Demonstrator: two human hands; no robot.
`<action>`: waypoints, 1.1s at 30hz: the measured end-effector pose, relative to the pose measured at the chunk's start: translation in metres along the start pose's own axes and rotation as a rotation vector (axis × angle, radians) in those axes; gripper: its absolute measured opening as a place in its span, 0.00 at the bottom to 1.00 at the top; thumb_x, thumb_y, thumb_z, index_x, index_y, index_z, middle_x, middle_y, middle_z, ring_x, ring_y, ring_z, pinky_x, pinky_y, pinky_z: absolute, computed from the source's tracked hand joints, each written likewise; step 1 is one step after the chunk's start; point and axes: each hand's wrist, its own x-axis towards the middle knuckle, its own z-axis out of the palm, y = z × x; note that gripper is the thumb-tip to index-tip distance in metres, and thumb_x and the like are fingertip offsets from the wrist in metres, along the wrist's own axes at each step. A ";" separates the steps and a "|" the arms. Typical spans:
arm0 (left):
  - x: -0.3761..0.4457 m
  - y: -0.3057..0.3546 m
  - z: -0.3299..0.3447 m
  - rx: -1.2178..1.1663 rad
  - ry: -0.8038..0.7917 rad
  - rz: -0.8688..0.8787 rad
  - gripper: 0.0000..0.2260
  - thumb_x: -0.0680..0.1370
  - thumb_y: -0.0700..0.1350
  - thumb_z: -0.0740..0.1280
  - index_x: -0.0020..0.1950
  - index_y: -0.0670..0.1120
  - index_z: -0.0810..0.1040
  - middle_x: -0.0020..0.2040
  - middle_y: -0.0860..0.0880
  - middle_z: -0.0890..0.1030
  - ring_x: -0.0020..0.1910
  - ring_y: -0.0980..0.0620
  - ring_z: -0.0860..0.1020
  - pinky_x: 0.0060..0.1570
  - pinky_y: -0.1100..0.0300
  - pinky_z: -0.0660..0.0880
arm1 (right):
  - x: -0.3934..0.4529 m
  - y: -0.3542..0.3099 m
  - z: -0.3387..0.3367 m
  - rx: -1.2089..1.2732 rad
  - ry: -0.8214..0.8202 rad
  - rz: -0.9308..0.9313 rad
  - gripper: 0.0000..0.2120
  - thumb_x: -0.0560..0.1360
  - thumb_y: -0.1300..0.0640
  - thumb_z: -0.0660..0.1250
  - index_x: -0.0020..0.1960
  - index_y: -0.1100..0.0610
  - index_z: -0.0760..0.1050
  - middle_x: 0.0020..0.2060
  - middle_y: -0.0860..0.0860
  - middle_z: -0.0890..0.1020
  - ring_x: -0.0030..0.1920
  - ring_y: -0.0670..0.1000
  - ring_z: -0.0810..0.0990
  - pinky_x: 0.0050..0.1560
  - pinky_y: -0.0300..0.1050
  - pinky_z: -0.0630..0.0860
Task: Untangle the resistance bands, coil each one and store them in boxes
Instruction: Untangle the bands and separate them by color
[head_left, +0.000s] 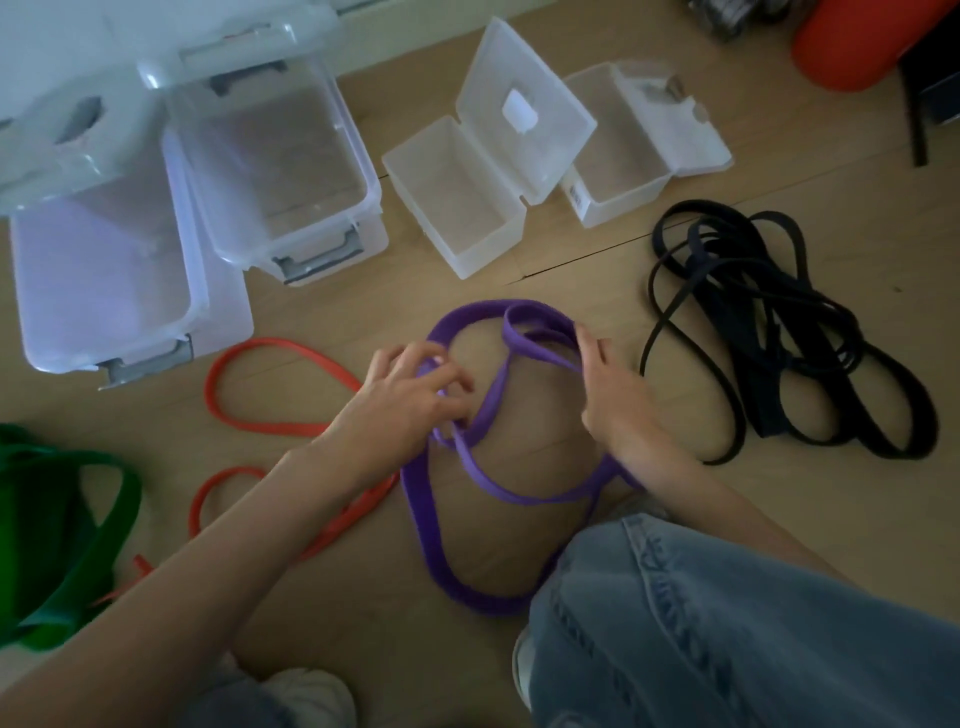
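Both hands are down on the purple band (470, 452) now: the left hand (402, 402) has its fingers curled into the crossing of loops and looks to be pinching a strand there, while the right hand (610, 387) grips the folded upper loop, fingers wrapped over it. That purple band lies on the wooden floor (571, 260) right in front of the person's knee (727, 623), twisted into several overlapping loops and not yet coiled. So it reads as early going. Look at the boxes along the top: two clear tubs (280, 171) on the left and two small hinged boxes (457, 202) in the middle, all open and, as far as can be seen, holding no bands. An orange band (275, 384) sprawls loose to the left, partly under the left forearm, and a green band (67, 530) is heaped at the far left edge. Over on the right, a pile of black bands (779, 343) is knotted together, well apart from the hands. By this view nothing is stored; every band is left to coil and box.
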 end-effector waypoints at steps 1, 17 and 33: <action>0.012 0.004 -0.004 -0.026 0.039 0.069 0.16 0.64 0.37 0.75 0.45 0.54 0.80 0.60 0.51 0.77 0.64 0.42 0.67 0.53 0.43 0.70 | 0.000 0.008 -0.006 0.006 0.037 0.025 0.41 0.72 0.68 0.65 0.76 0.54 0.47 0.67 0.57 0.65 0.52 0.58 0.77 0.48 0.48 0.76; 0.056 0.055 0.062 -1.746 -0.059 -1.017 0.32 0.75 0.65 0.57 0.75 0.57 0.51 0.72 0.50 0.66 0.66 0.45 0.70 0.60 0.49 0.71 | -0.015 -0.010 -0.001 0.889 -0.167 -0.067 0.28 0.74 0.58 0.69 0.71 0.59 0.62 0.65 0.52 0.71 0.66 0.49 0.69 0.64 0.34 0.66; 0.047 0.044 0.063 -0.996 0.162 -1.163 0.30 0.80 0.54 0.57 0.77 0.46 0.49 0.75 0.40 0.57 0.72 0.40 0.60 0.69 0.51 0.58 | 0.003 0.018 0.007 0.388 -0.079 0.161 0.26 0.80 0.54 0.58 0.75 0.60 0.56 0.74 0.57 0.58 0.74 0.57 0.56 0.72 0.48 0.54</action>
